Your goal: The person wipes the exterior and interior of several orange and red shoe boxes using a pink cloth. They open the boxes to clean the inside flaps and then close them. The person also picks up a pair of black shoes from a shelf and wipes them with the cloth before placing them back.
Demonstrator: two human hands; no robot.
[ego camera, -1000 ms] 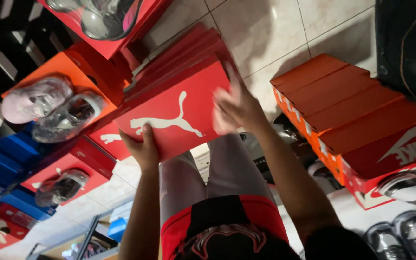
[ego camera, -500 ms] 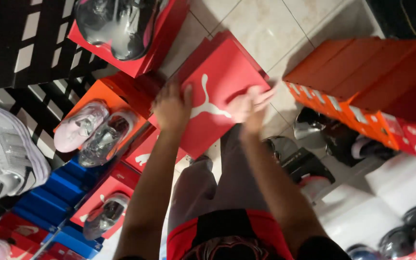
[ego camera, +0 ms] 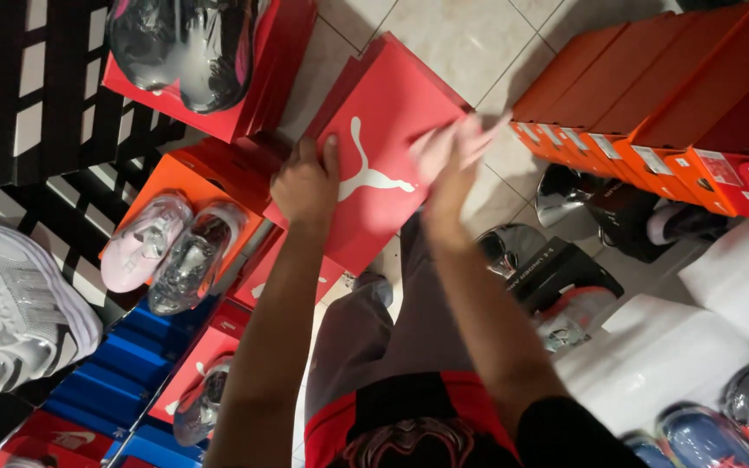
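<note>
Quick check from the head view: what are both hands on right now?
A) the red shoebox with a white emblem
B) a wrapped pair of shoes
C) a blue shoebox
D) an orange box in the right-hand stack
A: the left hand grips the red shoebox at its edge while the right hand lies on its lid.

The shoe box [ego camera: 392, 147] in the middle is red with a white animal shape. At 2 o'clock the boxes [ego camera: 652, 95] are orange. At 8 o'clock, blue boxes [ego camera: 123, 364]. At 11 o'clock, shiny black shoes [ego camera: 184, 43].
</note>
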